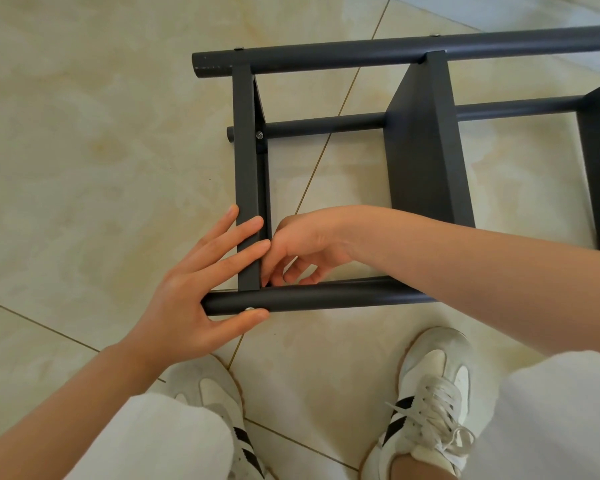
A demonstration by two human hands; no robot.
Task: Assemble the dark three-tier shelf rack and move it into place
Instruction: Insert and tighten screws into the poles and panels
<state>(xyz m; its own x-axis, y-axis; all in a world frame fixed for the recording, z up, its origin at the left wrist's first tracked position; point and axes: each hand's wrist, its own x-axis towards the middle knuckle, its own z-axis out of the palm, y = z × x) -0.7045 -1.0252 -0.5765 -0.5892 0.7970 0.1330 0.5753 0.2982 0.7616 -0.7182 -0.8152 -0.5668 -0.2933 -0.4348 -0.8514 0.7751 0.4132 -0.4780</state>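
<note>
Rack [426,140] found lying on its side on tiled floor [84,133], just ahead of two shoes [430,393]. Two shelves and part of a third are seen joined to the tubes; the rack is not yet stood up.

Left hand [201,292] is spread flat, fingers straight and apart. It is laid across the end shelf [246,168] and the near tube [326,297], with the thumb under the tube beside a screw head [249,309]. Judged purpose: the corner joint is pressed steady so that the screw is held seated.

Right hand [305,251] is reached inside the frame, fingers curled at the inner corner where shelf meets tube. Whether anything is pinched there cannot be told, as the fingertips are hidden. A fastener is probably being worked from behind.

No box, bag or tray of parts is in view.
</note>
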